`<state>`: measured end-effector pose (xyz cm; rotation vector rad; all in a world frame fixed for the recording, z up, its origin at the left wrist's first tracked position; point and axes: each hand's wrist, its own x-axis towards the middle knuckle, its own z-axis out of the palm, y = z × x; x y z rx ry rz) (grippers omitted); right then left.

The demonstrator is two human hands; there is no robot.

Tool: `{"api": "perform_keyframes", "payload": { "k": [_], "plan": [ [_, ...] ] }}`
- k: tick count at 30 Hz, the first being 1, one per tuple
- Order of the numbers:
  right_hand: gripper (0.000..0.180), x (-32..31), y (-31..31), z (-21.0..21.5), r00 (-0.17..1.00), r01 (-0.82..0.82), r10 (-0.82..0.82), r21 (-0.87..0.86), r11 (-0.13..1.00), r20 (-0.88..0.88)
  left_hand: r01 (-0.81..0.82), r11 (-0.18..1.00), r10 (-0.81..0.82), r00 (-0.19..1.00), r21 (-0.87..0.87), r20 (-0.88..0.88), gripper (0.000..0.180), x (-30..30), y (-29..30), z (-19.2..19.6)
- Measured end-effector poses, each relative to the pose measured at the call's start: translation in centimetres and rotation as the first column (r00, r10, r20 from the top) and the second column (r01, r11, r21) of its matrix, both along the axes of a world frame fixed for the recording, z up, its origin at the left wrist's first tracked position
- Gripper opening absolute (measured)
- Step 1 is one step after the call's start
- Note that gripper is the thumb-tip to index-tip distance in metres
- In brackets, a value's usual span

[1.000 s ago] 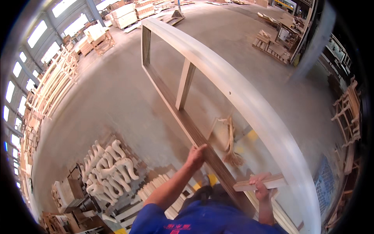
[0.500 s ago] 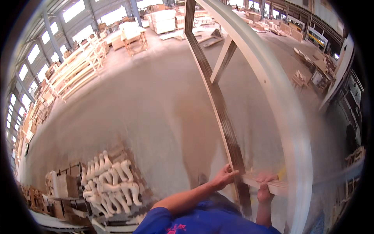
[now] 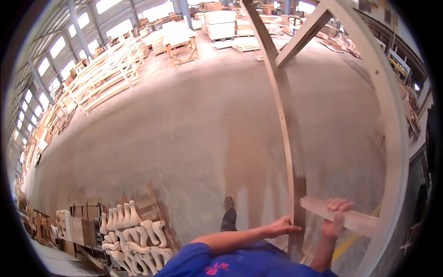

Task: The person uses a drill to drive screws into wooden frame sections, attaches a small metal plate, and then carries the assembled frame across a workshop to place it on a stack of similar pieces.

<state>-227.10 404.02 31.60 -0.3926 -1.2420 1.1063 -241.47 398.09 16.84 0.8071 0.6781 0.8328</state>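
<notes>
A long wooden frame (image 3: 390, 124) of pale timber rises in front of me on the right, with two side rails joined by crosspieces. My left hand (image 3: 280, 227) grips the edge of its left rail (image 3: 287, 152), low down near my body. Wrapped over the lower crossbar (image 3: 362, 223) is my right hand (image 3: 338, 217), fingers lying across the top. Farther up, a slanting crosspiece (image 3: 302, 37) links the two rails. The frame's far end runs past the top of the view.
Pale curved wooden legs (image 3: 134, 242) are stacked at the lower left, beside a wooden crate (image 3: 80, 228). Long timber racks (image 3: 108, 76) line the left, and a wooden stand (image 3: 182, 44) is behind. My foot (image 3: 229, 203) is on the concrete floor (image 3: 184, 124).
The frame shifts rightward in view with both hands still on it. The background has slid right too, and my foot shows more fully in front of me.
</notes>
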Motion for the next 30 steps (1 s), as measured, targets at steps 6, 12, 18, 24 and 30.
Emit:
{"api": "perform_keyframes", "payload": {
  "k": [6, 12, 18, 24, 30],
  "plan": [
    [0.037, -16.2, 13.0, 1.9, 0.999, -0.043, 0.041, 0.044, 0.998, 0.03, -0.051, 0.993, 0.054, 0.998, 0.103, -0.022, 0.043, -15.4, 14.1, 0.1],
    [0.039, -29.8, 24.0, 3.7, 0.999, -0.038, 0.035, 0.097, 0.995, 0.038, -0.119, 0.987, 0.12, 0.993, 0.104, -0.001, 0.041, -28.1, 25.7, 1.9],
    [0.035, -41.4, 36.7, 3.5, 0.994, -0.108, 0.102, 0.139, 0.985, 0.049, -0.207, 0.967, 0.215, 0.976, 0.152, -0.037, 0.04, -40.0, 37.8, 1.9],
    [0.032, -55.9, 50.3, 4.3, 0.977, -0.211, 0.209, 0.137, 0.968, 0.034, -0.301, 0.945, 0.317, 0.94, 0.127, -0.127, 0.041, -54.2, 49.5, 3.2],
    [0.026, -68.4, 60.1, 5.1, 0.953, -0.301, 0.301, 0.128, 0.945, 0.016, -0.37, 0.904, 0.399, 0.91, 0.213, -0.113, 0.041, -67.1, 56.5, 5.8]
  ]
}}
